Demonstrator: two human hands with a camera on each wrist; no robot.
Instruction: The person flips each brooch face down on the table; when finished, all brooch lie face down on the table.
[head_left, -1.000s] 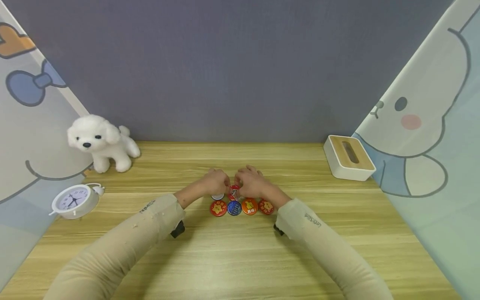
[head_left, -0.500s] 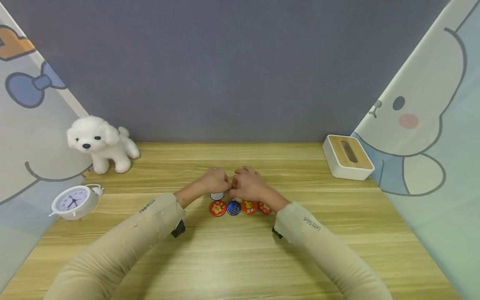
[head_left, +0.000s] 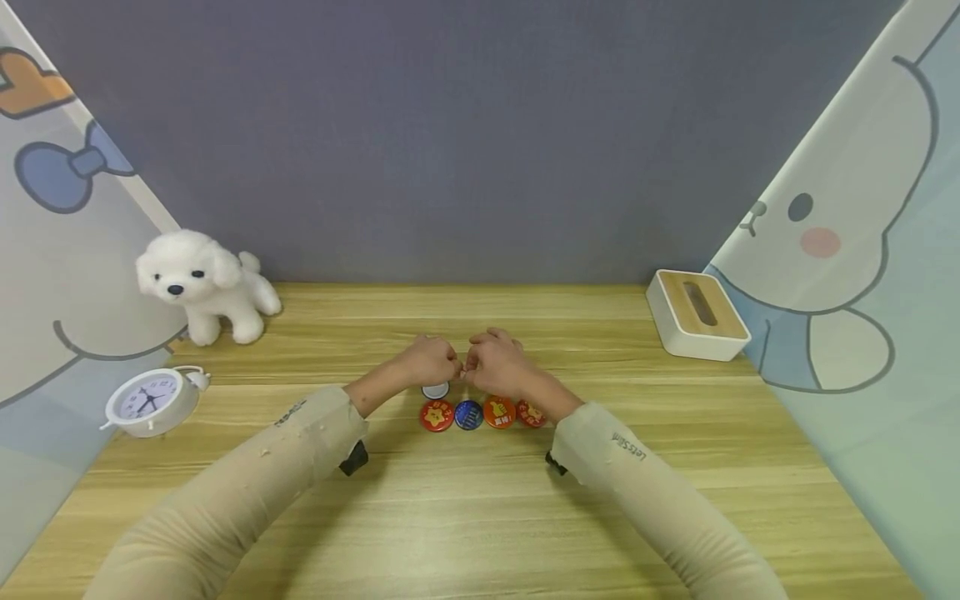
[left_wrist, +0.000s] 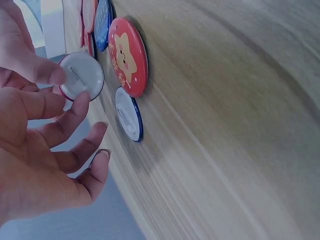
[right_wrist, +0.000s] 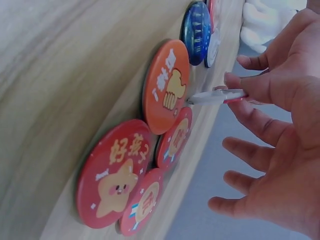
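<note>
One badge [left_wrist: 90, 70], a flat disc, is showing its smooth white back between the hands; the left hand [head_left: 431, 362] is pinching it with thumb and fingers while the right hand [head_left: 498, 364] is gripping its rim. Below both, a red badge [left_wrist: 129, 57], an orange badge [right_wrist: 157, 95] and a blue badge [right_wrist: 196, 32] are lying face up on the wood-grain table [head_left: 465, 517]. Left of both hands, a fluffy dog [head_left: 206, 279] is standing.
</note>
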